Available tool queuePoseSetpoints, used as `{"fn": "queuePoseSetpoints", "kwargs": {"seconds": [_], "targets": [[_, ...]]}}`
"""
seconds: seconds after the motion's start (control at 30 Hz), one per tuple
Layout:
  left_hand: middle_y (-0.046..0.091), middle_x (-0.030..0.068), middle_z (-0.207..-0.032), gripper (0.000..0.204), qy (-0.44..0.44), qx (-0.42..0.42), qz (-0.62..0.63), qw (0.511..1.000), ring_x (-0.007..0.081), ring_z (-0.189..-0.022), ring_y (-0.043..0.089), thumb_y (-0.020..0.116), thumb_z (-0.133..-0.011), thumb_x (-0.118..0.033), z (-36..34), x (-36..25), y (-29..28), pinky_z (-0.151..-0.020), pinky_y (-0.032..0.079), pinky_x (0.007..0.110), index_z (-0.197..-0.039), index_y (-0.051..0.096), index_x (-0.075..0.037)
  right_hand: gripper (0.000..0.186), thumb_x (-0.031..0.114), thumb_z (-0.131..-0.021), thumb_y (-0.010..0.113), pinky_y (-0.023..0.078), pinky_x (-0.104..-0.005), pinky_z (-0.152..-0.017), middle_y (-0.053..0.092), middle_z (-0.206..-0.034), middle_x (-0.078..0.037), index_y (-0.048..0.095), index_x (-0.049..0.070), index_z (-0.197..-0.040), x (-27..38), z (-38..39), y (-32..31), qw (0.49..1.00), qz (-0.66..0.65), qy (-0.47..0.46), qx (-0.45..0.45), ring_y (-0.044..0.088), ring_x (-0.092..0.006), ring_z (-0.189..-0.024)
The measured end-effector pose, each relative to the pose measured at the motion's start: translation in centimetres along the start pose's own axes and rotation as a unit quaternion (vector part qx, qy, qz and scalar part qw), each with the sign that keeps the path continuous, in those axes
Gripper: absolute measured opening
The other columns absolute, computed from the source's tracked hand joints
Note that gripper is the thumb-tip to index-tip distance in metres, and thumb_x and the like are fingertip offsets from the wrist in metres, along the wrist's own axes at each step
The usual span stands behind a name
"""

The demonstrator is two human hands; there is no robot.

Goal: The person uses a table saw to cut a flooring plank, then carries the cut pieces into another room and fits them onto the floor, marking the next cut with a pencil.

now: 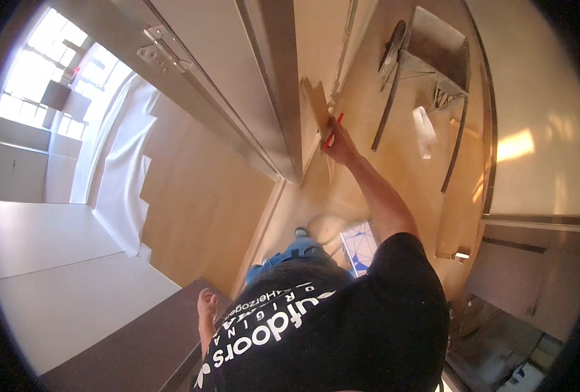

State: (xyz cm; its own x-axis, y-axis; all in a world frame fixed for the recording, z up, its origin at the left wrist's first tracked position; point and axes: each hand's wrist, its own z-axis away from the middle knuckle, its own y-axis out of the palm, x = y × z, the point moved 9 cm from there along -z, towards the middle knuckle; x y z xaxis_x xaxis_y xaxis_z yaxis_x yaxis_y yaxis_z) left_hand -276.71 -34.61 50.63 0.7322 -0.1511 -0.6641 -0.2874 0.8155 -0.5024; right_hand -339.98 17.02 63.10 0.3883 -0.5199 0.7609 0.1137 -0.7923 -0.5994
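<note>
My right arm reaches far forward, and my right hand (341, 149) is closed beside the edge of a tall upright panel. A thin red stick, pencil-like (340, 119), shows at its fingers. Against the same fingers is the near end of a narrow light-wood board (315, 104), which stands tilted along the door frame. How the fingers divide between board and stick is partly hidden. My left hand (206, 303) hangs low at my left side, fingers loosely bent and nothing visible in them. It is nearest to a dark brown surface (166, 326).
A metal hinge (162, 49) is fixed on the door frame at upper left. A wheelbarrow (434, 46) with long handles stands on the floor at far right, beside a white curled strip (425, 132). A white-and-blue patterned box (360, 245) lies near my feet. White sheeting (121, 163) hangs at left.
</note>
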Motion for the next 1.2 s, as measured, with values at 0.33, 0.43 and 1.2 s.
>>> {"fn": "queuePoseSetpoints", "kwargs": {"seconds": [0.33,0.43,1.2], "targets": [[0.075,0.0155,-0.103,0.05,0.008,0.047,-0.068,0.997,0.0236,-0.094,0.072,0.076,-0.086,-0.026,2.7,6.6,3.8,-0.085,0.056,0.036,-0.128,0.06,-0.004,0.094,0.025,-0.081,0.084,0.043,-0.048,-0.111,0.045,-0.149,-0.027,0.029,-0.001,-0.153,1.1,-1.0,1.0,0.998,0.04,0.027,0.043,0.047,-0.0412,-0.137],[0.075,0.0173,-0.103,0.05,-0.026,0.055,-0.115,0.992,0.0254,-0.096,0.073,0.078,-0.086,-0.029,4.1,10.6,3.9,-0.086,0.056,0.036,-0.126,0.062,-0.005,0.095,0.023,-0.081,0.084,0.044,-0.0464,-0.11,0.045,-0.15,-0.027,0.028,-0.001,-0.154,2.4,-1.5,2.0,0.997,0.006,0.052,0.062,0.049,-0.0407,-0.134],[0.073,0.0214,-0.098,0.042,-0.318,-0.11,-0.022,0.941,0.0302,-0.092,0.073,0.063,-0.088,-0.013,12.7,18.6,3.3,-0.084,0.058,0.04,-0.129,0.06,-0.006,0.034,0.034,-0.098,0.061,0.051,-0.0389,-0.071,0.07,-0.09,-0.01,0.069,0.001,-0.094,-4.5,32.4,30.2,0.734,0.025,0.372,0.567,0.065,-0.0247,-0.082]]}}
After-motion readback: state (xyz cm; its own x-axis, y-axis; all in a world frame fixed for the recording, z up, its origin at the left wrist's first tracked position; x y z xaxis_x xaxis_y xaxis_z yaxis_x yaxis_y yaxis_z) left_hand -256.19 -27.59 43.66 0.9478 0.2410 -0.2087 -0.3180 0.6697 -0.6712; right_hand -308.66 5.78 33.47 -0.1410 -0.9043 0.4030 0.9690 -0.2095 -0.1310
